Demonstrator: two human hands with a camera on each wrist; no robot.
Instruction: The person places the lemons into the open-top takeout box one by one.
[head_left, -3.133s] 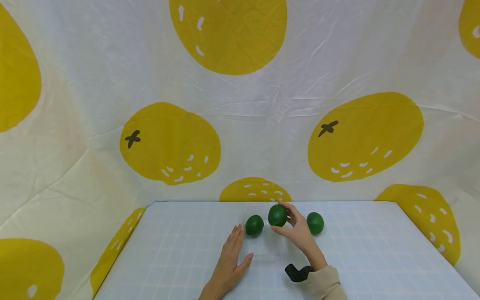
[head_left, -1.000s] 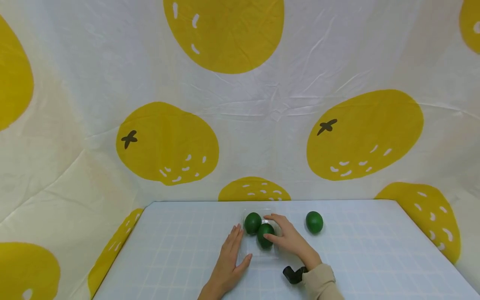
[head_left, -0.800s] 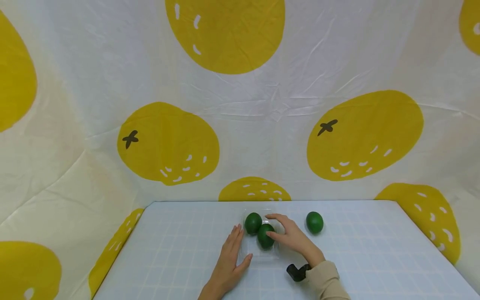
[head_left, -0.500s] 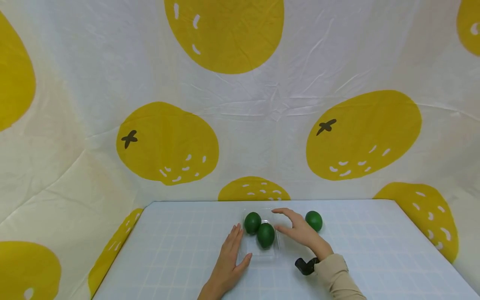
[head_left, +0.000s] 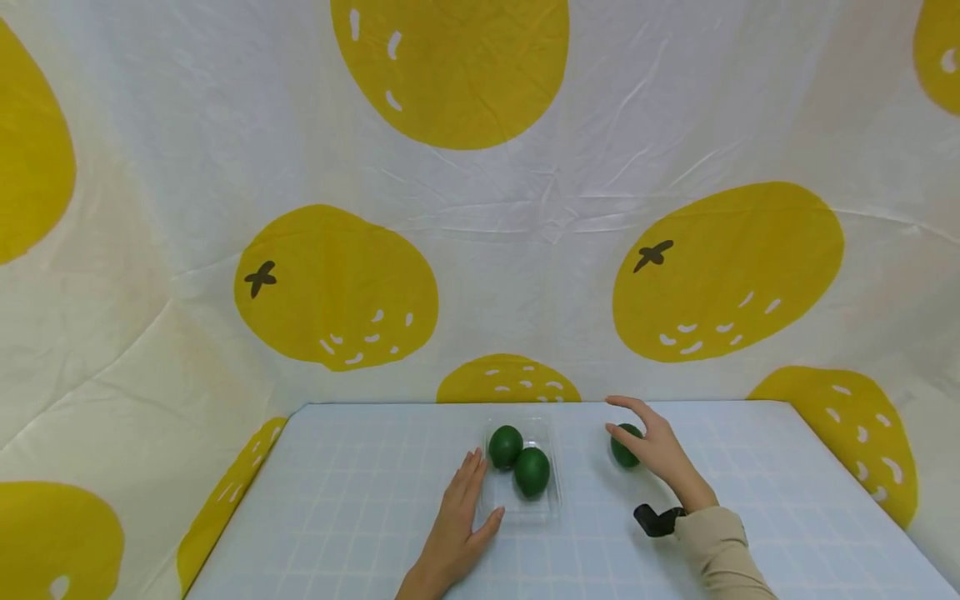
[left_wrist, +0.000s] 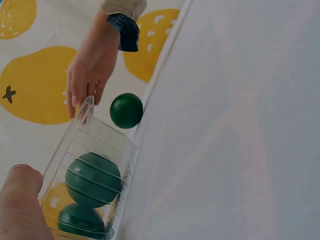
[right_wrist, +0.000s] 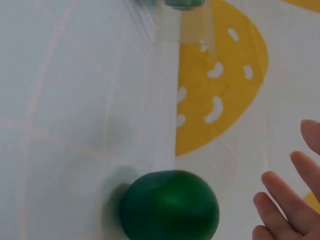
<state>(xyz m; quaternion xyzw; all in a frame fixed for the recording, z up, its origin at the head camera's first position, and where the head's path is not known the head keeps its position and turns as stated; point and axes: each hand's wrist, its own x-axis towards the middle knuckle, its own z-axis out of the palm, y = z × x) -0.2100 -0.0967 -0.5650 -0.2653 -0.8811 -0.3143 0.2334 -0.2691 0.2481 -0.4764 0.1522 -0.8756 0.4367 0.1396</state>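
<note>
A clear plastic box (head_left: 517, 508) stands on the table with two smooth, dark green, egg-shaped fruits (head_left: 532, 472) inside, one partly behind the other. Along the box's left side lies my left hand (head_left: 459, 521), its straight fingers touching the wall; the left wrist view shows its thumb beside the box. My right hand (head_left: 658, 446) hovers at a third green fruit (head_left: 623, 455) on the table, thumb and fingers spread, holding nothing. In the right wrist view that fruit (right_wrist: 170, 207) sits apart from the fingertips (right_wrist: 272, 180).
The table (head_left: 352, 500) has a pale blue checked cover. Behind it hangs a white cloth (head_left: 525, 275) printed with big yellow fruits. A black wrist-worn device (head_left: 657, 521) sits by the right sleeve (head_left: 716, 542).
My right hand set a second green fruit into the box, let go, then moved right to the third fruit. The left hand stayed at the box's side.
</note>
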